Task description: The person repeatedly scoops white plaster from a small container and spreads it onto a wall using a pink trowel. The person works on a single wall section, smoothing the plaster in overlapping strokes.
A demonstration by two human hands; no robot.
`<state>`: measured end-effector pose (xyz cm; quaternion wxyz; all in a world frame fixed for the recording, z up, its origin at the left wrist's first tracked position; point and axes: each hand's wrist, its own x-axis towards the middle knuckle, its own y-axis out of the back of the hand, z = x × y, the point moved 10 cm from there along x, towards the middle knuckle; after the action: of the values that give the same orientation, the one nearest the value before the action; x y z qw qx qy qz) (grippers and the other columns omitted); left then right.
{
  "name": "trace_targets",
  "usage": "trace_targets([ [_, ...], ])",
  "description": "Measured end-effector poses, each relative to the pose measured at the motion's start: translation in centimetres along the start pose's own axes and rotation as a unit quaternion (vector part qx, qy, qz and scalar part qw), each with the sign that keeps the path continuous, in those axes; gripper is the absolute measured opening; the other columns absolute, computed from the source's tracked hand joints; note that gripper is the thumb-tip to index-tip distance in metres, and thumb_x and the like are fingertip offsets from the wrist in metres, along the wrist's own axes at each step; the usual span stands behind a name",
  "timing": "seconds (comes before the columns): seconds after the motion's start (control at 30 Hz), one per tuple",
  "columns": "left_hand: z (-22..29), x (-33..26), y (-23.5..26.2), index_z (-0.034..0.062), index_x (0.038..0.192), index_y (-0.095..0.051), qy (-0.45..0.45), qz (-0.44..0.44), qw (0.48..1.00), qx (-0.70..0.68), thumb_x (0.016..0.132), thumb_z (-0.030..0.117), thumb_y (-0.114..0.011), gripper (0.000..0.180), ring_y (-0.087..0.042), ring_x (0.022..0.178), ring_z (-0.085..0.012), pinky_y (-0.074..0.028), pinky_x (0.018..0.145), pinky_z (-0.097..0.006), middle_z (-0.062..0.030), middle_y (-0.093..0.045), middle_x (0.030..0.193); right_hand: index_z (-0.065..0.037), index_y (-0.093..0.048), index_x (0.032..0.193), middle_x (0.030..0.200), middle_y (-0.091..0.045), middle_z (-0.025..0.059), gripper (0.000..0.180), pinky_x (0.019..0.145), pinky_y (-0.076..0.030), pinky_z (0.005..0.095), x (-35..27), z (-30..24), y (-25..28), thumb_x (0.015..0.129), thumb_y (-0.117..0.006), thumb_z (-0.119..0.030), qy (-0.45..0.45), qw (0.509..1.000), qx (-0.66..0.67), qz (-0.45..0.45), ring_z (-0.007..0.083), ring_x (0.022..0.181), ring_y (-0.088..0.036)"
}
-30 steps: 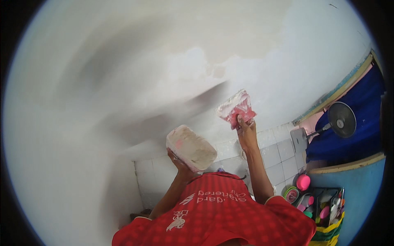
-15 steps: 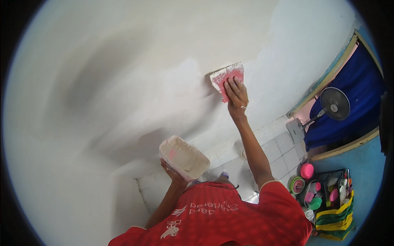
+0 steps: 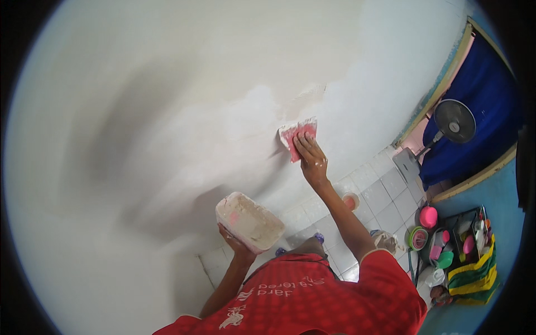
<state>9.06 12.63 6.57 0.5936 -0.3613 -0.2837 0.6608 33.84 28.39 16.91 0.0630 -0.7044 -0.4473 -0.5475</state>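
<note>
Against the white wall my right hand presses a flat pink putty spreader, its far edge caked with white putty. Above the spreader a damp, slightly rough strip of fresh putty shows on the wall. My left hand grips a pale rectangular tub from its outer side, tilted so its inside faces up. Putty smears coat the tub's walls and floor. White specks sit on the back of my right hand.
A standing fan is at the right before a blue curtain in a doorway. Nearer are colourful plastic dishes, a dark rack and a striped bag. A small round container stands on the tiled floor.
My right hand has drawn the spreader down the wall and slightly left, and a putty strip now shows above it. The tub stays in my left hand, nearly unmoved.
</note>
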Motion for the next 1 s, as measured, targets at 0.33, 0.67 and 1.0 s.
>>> trace_targets([
  [0.33,-1.9,0.8,-3.5,0.0235,0.161,-0.032,-0.013,-0.07,0.997,0.002,0.102,0.077,-0.022,0.08,-0.053,0.138,-0.0295,-0.047,0.113,-0.054,-0.0059,-0.051,0.148,-0.003,-0.06,0.14,0.131,-0.071,0.0182,0.035,0.102,-0.05,0.0474,3.3,9.2,9.4,0.109,-0.048,-0.015,-0.267,0.956,-0.024,0.121,0.04,0.117,-0.068],
  [0.67,-2.2,0.4,-3.0,0.0206,0.155,-0.041,-0.01,-0.034,0.999,-0.034,0.099,0.079,-0.027,0.082,-0.055,0.134,-0.0305,-0.048,0.11,-0.054,-0.0056,-0.054,0.146,-0.005,-0.067,0.136,0.125,-0.073,0.0199,0.033,0.09,-0.057,0.0456,8.0,0.6,6.6,0.105,-0.054,-0.007,-0.201,0.964,0.014,0.172,0.0397,0.108,-0.072],
  [1.0,-1.7,1.1,-0.5,0.0214,0.159,-0.034,-0.049,-0.003,0.998,0.031,0.097,0.082,-0.029,0.087,-0.053,0.136,-0.0289,-0.05,0.111,-0.054,-0.0065,-0.05,0.147,0.003,-0.067,0.116,0.104,-0.075,0.0058,0.026,0.087,-0.054,0.0306,-2.2,3.7,-1.3,0.106,-0.066,-0.021,-0.381,0.799,0.464,-0.029,0.0147,0.095,-0.069],
])
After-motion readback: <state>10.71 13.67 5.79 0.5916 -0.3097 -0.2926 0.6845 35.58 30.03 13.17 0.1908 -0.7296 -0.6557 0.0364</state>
